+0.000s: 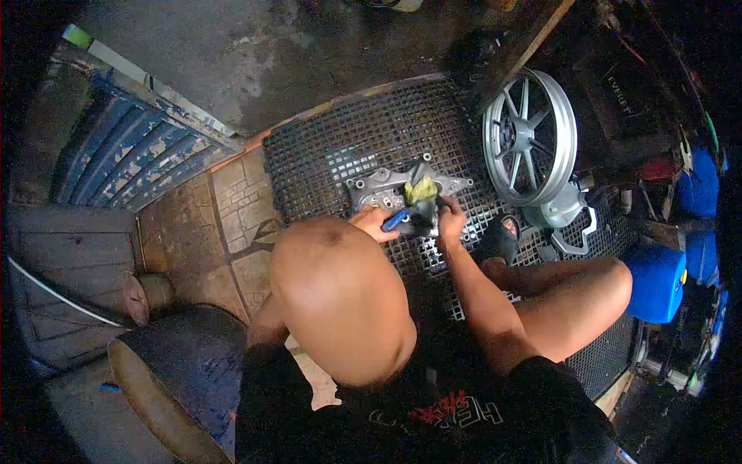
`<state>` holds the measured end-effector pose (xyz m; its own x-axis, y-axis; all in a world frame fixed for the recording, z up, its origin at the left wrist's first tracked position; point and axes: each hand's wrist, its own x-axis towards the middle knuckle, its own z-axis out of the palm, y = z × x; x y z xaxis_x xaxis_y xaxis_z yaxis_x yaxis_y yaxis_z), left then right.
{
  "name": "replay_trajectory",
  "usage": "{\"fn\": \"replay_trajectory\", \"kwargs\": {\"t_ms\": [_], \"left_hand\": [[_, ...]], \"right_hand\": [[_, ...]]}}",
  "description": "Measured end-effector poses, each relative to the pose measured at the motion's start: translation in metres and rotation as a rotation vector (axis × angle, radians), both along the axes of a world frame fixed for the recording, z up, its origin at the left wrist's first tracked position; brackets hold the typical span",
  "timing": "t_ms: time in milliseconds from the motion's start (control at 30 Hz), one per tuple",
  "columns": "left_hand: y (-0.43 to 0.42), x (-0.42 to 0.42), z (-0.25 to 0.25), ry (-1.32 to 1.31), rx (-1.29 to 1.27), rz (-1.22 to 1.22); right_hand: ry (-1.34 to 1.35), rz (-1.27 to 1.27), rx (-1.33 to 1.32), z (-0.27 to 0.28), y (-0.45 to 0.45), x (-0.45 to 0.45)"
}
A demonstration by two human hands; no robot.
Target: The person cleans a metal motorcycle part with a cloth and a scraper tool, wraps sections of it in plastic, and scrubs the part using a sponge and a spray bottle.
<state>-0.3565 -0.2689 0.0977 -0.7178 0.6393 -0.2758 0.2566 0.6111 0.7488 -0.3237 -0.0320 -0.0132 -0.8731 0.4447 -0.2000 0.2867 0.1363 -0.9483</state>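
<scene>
A grey metal casting [377,182] with several holes lies on the black grid mat, in front of my knees. My left hand [373,223] is at its near left edge, fingers closed round a blue-handled tool [395,220]. At the near right edge is my right hand [452,220], its fingers closed on a dark object too small to make out. Between the hands, a yellow cloth [420,189] rests on the casting. My raised left knee hides part of my left arm.
A silver spoked wheel [524,134] stands right of the casting, beside a grey metal part [558,207] and a bracket [580,237]. Blue container [654,284] at the right. Peeling blue panel [127,151] at the left. Wooden pole [541,42] slants at the top right.
</scene>
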Motion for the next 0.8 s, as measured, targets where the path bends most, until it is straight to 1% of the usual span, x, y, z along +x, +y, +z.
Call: {"fn": "replay_trajectory", "kwargs": {"t_ms": [67, 100, 133, 200, 233, 267, 333, 367, 467, 567, 600, 633, 667, 767, 800], "left_hand": [[-0.001, 0.001, -0.009, -0.008, -0.002, 0.025], [-0.001, 0.003, -0.011, -0.007, -0.009, 0.048], [0.000, 0.004, -0.012, -0.007, -0.015, 0.068], [0.001, 0.003, -0.009, 0.002, -0.014, 0.073], [0.001, 0.004, -0.009, 0.004, -0.015, 0.077], [0.001, 0.005, -0.012, 0.031, 0.023, 0.075], [-0.002, 0.005, -0.019, 0.090, 0.096, 0.076], [-0.002, 0.005, -0.020, 0.111, 0.076, 0.070], [0.000, 0.006, -0.014, 0.052, 0.084, 0.096], [0.000, 0.007, -0.018, 0.073, 0.042, 0.041], [0.001, 0.008, -0.016, 0.107, 0.081, 0.038], [0.002, 0.010, -0.012, 0.141, 0.120, 0.036], [0.003, 0.010, -0.009, 0.177, 0.160, 0.034], [0.005, 0.009, -0.010, 0.086, 0.009, -0.025], [0.005, 0.008, -0.010, 0.035, 0.003, -0.019]], "right_hand": [[0.051, -0.100, 0.054, 0.016, -0.003, 0.008], [0.006, -0.047, 0.233, -0.031, 0.018, 0.008], [0.043, -0.070, 0.209, -0.052, 0.025, 0.008], [0.114, -0.116, 0.165, -0.083, 0.037, 0.010], [0.141, -0.162, 0.337, -0.092, 0.038, 0.008], [0.058, -0.151, 0.304, -0.099, 0.042, 0.012], [-0.104, -0.126, 0.233, -0.056, 0.032, 0.013], [-0.102, -0.141, 0.201, -0.052, 0.030, 0.013], [0.008, -0.146, 0.216, -0.047, 0.029, 0.017], [-0.005, -0.101, 0.049, -0.038, 0.031, 0.019], [-0.062, -0.136, 0.035, -0.024, 0.027, 0.019], [-0.118, -0.171, 0.020, 0.002, 0.018, 0.019], [-0.152, -0.174, 0.054, 0.006, 0.017, 0.019], [-0.192, -0.130, 0.198, 0.000, 0.022, 0.022], [-0.185, -0.113, 0.229, 0.001, 0.024, 0.022]]}}
